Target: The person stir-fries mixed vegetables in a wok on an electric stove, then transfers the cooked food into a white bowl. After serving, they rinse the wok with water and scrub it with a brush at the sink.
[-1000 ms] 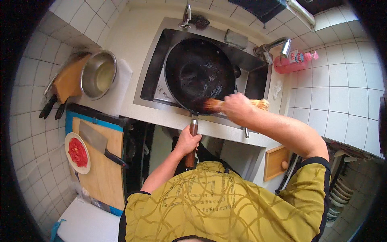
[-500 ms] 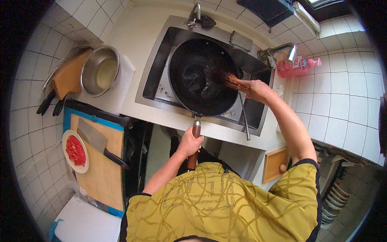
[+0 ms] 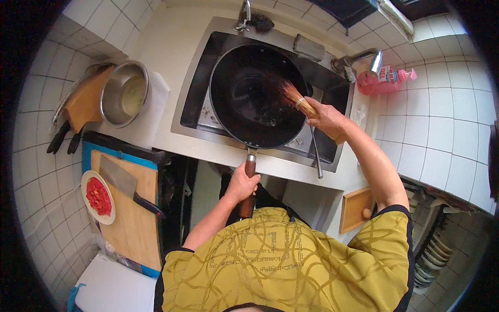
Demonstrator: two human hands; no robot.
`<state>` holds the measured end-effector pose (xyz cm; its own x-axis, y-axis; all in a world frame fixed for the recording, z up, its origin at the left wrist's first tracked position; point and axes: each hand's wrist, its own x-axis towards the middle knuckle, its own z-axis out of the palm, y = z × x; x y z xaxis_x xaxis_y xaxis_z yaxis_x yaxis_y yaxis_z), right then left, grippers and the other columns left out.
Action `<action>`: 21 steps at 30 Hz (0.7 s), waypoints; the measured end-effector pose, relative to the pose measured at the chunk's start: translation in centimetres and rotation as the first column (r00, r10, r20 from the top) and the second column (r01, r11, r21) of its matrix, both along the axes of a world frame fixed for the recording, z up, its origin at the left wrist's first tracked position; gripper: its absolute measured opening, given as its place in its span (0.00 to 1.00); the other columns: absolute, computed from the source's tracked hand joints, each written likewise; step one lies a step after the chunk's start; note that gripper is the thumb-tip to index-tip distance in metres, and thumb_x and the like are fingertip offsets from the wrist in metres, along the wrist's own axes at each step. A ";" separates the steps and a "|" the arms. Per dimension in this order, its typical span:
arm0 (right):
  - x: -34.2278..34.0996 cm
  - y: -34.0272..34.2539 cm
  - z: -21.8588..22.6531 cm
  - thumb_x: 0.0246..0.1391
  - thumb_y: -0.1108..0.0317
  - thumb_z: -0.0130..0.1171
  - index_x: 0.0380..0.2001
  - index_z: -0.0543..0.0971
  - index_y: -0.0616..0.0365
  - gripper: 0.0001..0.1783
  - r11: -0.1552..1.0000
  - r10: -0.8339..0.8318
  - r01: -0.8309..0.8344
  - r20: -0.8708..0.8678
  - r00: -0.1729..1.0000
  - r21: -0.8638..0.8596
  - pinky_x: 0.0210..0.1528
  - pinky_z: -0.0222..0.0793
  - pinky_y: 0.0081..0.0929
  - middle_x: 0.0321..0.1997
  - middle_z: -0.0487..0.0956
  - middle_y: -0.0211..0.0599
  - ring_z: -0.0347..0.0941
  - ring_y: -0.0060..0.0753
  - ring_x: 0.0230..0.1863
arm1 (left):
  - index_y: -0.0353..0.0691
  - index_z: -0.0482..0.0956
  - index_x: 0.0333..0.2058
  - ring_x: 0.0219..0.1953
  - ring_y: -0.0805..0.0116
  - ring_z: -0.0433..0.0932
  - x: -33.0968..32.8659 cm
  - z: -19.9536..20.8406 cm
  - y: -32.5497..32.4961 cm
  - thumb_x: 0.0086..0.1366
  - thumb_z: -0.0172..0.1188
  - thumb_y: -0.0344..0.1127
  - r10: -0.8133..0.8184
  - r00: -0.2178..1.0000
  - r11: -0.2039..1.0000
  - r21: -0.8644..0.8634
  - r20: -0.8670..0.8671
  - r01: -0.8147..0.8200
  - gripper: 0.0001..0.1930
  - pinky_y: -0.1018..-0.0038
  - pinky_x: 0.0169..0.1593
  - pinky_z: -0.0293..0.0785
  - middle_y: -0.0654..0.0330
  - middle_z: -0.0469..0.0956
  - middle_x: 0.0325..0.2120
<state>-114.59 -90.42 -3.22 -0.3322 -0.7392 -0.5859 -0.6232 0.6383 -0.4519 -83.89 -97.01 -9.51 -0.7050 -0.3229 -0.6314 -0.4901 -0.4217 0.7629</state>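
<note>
A large black wok (image 3: 257, 96) rests in the steel sink (image 3: 202, 67). My left hand (image 3: 242, 183) grips the wok's brown handle (image 3: 250, 167) at the counter's front edge. My right hand (image 3: 326, 117) holds a bundled bamboo brush (image 3: 293, 99) whose bristles press against the inside of the wok at its right side. My yellow patterned shirt fills the lower part of the view.
A steel bowl (image 3: 123, 93) sits on a white cloth left of the sink. A wooden cutting board (image 3: 132, 213) carries a cleaver (image 3: 122, 182), beside a plate of chopped red food (image 3: 98, 196). A pink bottle (image 3: 384, 80) stands by the tap (image 3: 358, 57).
My right hand has moved the brush from the wok's near rim up and to the right inside it. My left hand has kept hold of the handle.
</note>
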 end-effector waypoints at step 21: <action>0.4 1.6 0.9 0.45 0.76 0.46 0.55 0.61 0.28 0.34 0.833 0.550 -0.451 -0.567 0.613 0.320 0.33 0.71 0.37 0.37 0.70 0.42 0.73 0.43 0.33 | 0.37 0.62 0.30 0.14 0.75 0.67 0.0 0.5 -0.1 0.51 0.54 0.27 0.034 0.998 0.998 0.051 -0.043 -0.032 0.10 0.75 0.17 0.66 0.63 0.67 0.15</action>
<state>-114.15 -88.81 -2.33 -0.2499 -0.8336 -0.4926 -0.9632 0.1618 0.2148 -83.90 -97.08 -9.03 -0.7221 -0.3148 -0.6160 -0.4417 -0.4754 0.7608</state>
